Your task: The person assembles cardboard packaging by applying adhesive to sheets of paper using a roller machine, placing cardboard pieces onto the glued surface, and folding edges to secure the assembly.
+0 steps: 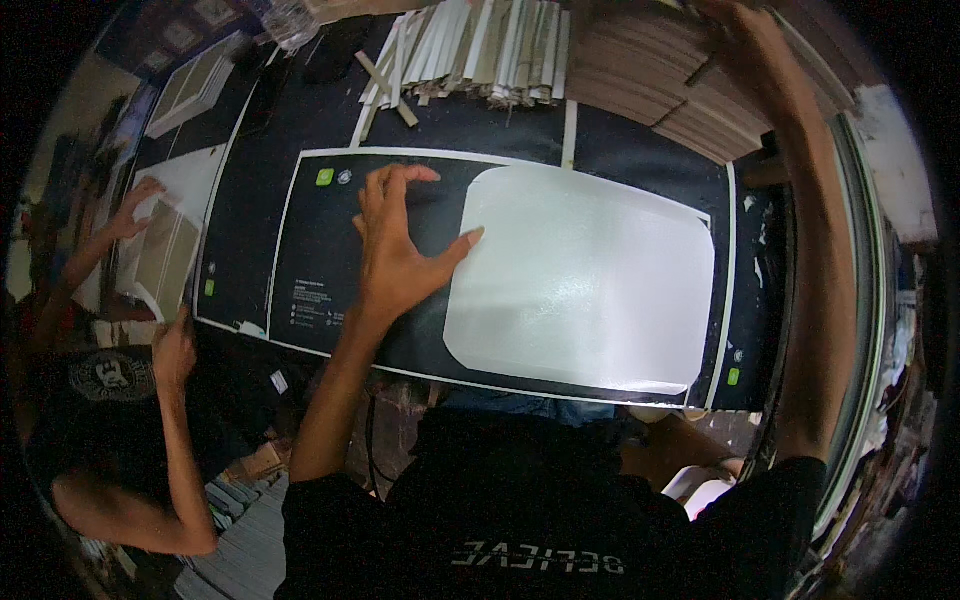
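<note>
The left hand (400,245) lies flat and open on the dark printed sheet (320,260) near the worktop's (640,140) front edge, fingertips touching the white rounded panel (585,280), and should press evenly while the right hand (735,35), grip unclear, reaches the cardboard stack (640,85) at the back right corner.

Beyond the left hand (400,250), the dark sheet (320,250) lies flat and open up to the heap of card strips (470,45). To its right the white panel (580,285) is bare; a co-worker's hands (135,205) crowd its left.
</note>
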{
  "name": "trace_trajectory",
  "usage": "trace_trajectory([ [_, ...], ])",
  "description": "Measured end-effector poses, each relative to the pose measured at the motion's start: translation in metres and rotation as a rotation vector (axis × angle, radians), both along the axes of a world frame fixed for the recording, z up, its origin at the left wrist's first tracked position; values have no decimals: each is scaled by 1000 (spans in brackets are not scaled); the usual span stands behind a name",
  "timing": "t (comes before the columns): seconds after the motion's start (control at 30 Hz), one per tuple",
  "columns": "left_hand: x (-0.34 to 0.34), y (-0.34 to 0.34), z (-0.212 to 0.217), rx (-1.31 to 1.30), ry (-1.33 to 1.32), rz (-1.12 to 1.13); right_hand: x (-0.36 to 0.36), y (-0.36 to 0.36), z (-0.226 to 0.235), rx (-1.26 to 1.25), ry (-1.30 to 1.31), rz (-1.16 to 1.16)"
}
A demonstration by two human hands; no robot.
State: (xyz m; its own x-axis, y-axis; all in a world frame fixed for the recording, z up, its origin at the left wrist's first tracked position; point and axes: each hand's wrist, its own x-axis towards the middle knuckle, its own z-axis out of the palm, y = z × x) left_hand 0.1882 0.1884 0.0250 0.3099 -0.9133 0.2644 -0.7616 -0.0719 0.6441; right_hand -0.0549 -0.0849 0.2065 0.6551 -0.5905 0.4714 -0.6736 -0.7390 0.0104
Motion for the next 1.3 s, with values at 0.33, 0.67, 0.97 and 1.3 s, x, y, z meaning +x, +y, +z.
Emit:
trace_trajectory([
  [0.33, -35, -11, 86, -92, 1592, -628, -57, 160, -32, -413, -90, 220],
  [0.67, -25, 43, 32, 322, 997, -254, -73, 235, -109, 864, -544, -231],
  [0.97, -52, 56, -12, 201, 723, 1, -60, 217, -161, 1281, -442, -226],
  [1.3, -60, 64, -28, 181, 136, 29, -58, 223, -184, 1052, -394, -202],
])
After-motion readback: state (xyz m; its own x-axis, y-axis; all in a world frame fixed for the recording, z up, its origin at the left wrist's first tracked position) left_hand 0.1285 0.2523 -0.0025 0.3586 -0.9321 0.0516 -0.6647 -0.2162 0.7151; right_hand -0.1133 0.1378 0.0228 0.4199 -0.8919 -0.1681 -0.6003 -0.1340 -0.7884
